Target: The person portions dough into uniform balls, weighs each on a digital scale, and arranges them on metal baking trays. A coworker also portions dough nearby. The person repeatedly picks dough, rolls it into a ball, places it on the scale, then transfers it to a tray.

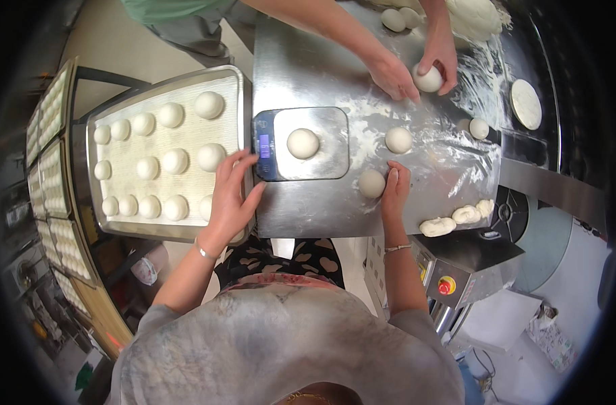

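A round dough ball (303, 144) sits on the metal plate of a digital kitchen scale (333, 164). My left hand (232, 200) has its fingers spread at the near right rim of a lined baking tray (245, 91), fingertips close to the scale's display side; it holds nothing that I can see. Rows of dough balls (175, 161) lie on that tray. At the right of the scale, my right hand (396, 190) rests on the steel table with its fingers against the side of another dough ball (372, 183). One more dough ball (398, 140) lies just beyond it.
Across the steel table (308, 207), a co-worker's hands (439, 66) handle a dough ball (428, 78). Dough pieces (437, 227) lie at the near right edge, a dough mass (472, 17) at the far right. A rack with loaded trays (55, 177) stands left. A machine with a red button (445, 285) stands right.
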Demonstrator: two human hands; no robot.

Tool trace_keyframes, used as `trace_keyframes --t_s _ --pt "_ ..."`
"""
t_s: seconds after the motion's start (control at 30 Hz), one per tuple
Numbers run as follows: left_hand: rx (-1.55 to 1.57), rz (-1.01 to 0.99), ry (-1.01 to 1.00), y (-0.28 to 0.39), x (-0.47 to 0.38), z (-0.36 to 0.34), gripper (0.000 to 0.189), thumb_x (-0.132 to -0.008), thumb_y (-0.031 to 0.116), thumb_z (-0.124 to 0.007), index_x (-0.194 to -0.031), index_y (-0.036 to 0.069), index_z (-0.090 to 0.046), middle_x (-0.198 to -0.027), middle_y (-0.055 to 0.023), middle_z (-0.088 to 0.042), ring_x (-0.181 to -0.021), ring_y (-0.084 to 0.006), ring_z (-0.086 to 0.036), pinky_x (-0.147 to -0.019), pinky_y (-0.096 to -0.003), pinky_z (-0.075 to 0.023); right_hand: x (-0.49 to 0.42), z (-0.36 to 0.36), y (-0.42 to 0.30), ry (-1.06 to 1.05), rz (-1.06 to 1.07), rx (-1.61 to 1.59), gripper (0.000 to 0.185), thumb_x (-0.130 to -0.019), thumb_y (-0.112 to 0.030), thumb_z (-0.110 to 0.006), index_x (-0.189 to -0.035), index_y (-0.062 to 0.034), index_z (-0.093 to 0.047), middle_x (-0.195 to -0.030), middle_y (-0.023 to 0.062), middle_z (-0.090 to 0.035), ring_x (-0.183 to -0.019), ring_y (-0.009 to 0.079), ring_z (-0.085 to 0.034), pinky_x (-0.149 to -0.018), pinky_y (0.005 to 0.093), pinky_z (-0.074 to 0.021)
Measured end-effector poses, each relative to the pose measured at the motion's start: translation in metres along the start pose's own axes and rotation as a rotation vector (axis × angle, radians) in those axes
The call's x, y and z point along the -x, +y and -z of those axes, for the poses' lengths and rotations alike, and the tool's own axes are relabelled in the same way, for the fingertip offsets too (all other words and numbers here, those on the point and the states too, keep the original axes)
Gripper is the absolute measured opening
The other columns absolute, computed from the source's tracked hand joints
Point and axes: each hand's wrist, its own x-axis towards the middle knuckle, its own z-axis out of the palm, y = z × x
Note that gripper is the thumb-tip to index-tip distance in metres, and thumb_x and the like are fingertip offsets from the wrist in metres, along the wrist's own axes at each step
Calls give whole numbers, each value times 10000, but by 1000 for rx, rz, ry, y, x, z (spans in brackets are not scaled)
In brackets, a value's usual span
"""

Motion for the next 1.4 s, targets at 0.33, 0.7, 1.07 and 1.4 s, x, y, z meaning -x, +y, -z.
trace_keyframes --t_s 0.33,0.7,1.07,1.4 --pt "63 324 122 3 97 42 347 -864 -5 -674 -1204 49 -633 -1339 -150 -573 -1268 -323 -548 -1088 -395 -424 28 -6 -53 -303 572 504 469 -799 -16 -724 -1250 -35 -593 -1247 197 -593 -1149 404 -562 -1032 455 -451" --pt "196 192 64 21 81 28 296 -886 11 -667 -1178 47 -639 -1279 -134 -617 -1197 -318 -590 -1038 -375 -456 -80 -41 -125 -228 -308 -937 443 -1033 -243 -585 -1380 13 -483 -1414 191 -541 -1258 302 -587 -1095 418 -488" --pt "230 219 50 20 82 33 289 -886 -8 -649 -1170 41 -640 -1263 -128 -629 -1203 -300 -592 -1046 -370 -449 -21 -131 -124 -423 543 109 278 -883 -50 -692 -1161 -47 -701 -1291 130 -637 -1207 319 -577 -1053 406 -445" --pt "255 228 -1 20 78 30 290 -890 -7 -642 -1178 26 -637 -1226 -133 -640 -1166 -295 -611 -1034 -364 -459 -68 7 -82 37 -673 -1175 368 -1044 -156 -505 -1359 32 -482 -1347 206 -574 -1237 352 -581 -1084 515 -491"
